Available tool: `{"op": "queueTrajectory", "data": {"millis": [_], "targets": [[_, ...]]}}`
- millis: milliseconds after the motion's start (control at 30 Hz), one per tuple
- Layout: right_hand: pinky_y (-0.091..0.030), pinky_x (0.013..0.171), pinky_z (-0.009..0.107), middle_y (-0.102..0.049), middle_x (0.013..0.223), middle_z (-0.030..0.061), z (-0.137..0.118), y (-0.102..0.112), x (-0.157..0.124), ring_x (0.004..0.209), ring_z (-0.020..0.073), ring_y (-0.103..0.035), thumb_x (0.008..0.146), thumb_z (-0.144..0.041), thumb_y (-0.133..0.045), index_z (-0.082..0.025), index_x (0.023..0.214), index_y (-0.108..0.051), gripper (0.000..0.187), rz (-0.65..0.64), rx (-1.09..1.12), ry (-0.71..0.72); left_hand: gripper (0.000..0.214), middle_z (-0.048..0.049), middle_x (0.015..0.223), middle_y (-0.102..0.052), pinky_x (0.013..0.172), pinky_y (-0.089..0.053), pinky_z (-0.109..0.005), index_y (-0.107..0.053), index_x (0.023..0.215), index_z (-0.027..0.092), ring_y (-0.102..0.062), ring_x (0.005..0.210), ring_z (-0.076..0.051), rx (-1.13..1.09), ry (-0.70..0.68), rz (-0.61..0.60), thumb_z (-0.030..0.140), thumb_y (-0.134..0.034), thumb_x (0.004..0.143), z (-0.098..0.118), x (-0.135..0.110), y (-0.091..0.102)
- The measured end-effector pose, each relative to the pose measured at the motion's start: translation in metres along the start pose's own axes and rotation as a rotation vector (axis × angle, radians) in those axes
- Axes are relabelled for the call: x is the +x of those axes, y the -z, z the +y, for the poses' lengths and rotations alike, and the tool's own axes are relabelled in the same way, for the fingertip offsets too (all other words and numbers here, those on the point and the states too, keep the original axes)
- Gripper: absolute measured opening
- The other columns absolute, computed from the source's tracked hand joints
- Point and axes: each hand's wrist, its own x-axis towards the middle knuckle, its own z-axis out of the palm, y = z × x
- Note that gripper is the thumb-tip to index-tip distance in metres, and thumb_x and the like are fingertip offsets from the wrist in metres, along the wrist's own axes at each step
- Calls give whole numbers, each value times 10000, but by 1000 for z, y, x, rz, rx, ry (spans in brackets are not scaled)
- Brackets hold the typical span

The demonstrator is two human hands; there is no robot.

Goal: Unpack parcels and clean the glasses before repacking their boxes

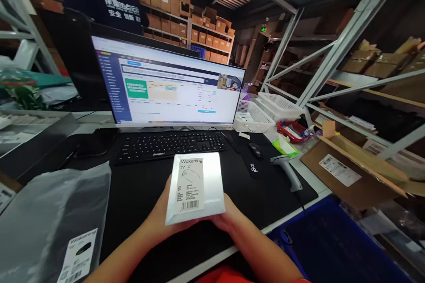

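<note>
Gripping a white packet (195,188) over black desk mat (142,194): left hand (162,217), right hand (229,217); warehouse shelving (206,31) behind.

The desk (320,195) carries a black mat (142,192) with keyboard (171,145), mouse (255,151), barcode scanner (287,170) and grey mailer bag (49,212) on it.

- The white packet (195,188) is covering most of the left hand (159,219) and right hand (229,219) gripping it at lower centre, hiding their fingers.
- Small print on that packet is showing too fine to read.
- Text on the monitor (172,84) is blurring into coloured blocks.
- A person (106,4) at upper left is standing half hidden behind the screen, cut off by the top edge.
- The grey bag (49,216) is running off the lower left corner.
</note>
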Motion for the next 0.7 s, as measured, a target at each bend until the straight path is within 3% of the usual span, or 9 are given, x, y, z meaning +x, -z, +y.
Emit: {"op": "queueTrajectory", "data": {"millis": [67,100,167,233,300,400,500,600,700], "targets": [[-657,912,508,-777,1304,135,-16,29,-14,1086,319,-770,890,-520,-805,-228,1384,-677,588,66,-300,164,1096,-151,1408,-684,938,-684,-589,-421,1625,299,-746,1159,-390,56,46,41,687,-879,708,-2,3,1],[-634,993,527,-730,1428,145,-28,48,-23,1201,336,-742,865,-448,-830,-240,1410,-670,605,173,-484,274,1089,-165,1474,-642,1014,-654,-629,-412,1622,288,-716,1237,-412,120,64,99,651,-879,708,-4,6,4],[-507,1207,538,-589,1629,162,-57,92,-46,1447,345,-607,930,-349,-739,-234,1436,-672,523,570,-842,452,1095,-196,1579,-555,1187,-518,-732,-429,1598,262,-593,1421,-479,301,70,242,611,-885,666,-12,15,12],[-298,1359,518,-470,1718,210,-85,137,-71,1629,350,-405,1004,-272,-629,-150,1493,-629,503,985,-1091,370,1117,-228,1602,-531,1267,-391,-790,-442,1583,230,-502,1501,-523,440,45,332,620,-876,631,-19,26,21],[-204,1377,556,-382,1743,280,-107,177,-93,1679,410,-287,1008,-228,-622,-71,1560,-541,580,1198,-1152,163,1156,-245,1579,-550,1279,-353,-808,-462,1574,197,-497,1497,-544,482,60,398,674,-858,599,-22,36,25],[-409,1253,568,-616,1499,294,-128,221,-110,1501,453,-527,919,-185,-764,-57,1451,-611,568,1146,-1078,-40,1163,-242,1551,-574,1278,-357,-803,-507,1552,180,-501,1490,-554,472,115,458,769,-808,596,-21,45,27],[-610,1002,436,-761,1176,133,-142,247,-109,1125,293,-742,959,-232,-803,-121,1246,-710,321,960,-965,-158,1181,-271,1542,-573,1267,-356,-815,-527,1547,145,-493,1490,-574,489,108,461,814,-776,606,-19,47,26],[-652,817,349,-747,1106,58,-155,257,-97,911,178,-738,1079,-360,-715,-147,1207,-708,249,836,-845,-216,1280,-339,1513,-563,1226,-386,-828,-528,1537,46,-515,1450,-595,503,38,452,847,-775,569,-23,47,25],[-550,595,237,-689,859,4,-163,244,-85,639,108,-618,1082,-368,-704,-124,1138,-703,250,743,-769,-208,1241,-348,1550,-518,1216,-409,-813,-488,1573,45,-506,1468,-569,535,-65,432,816,-789,648,-30,43,26]]}}
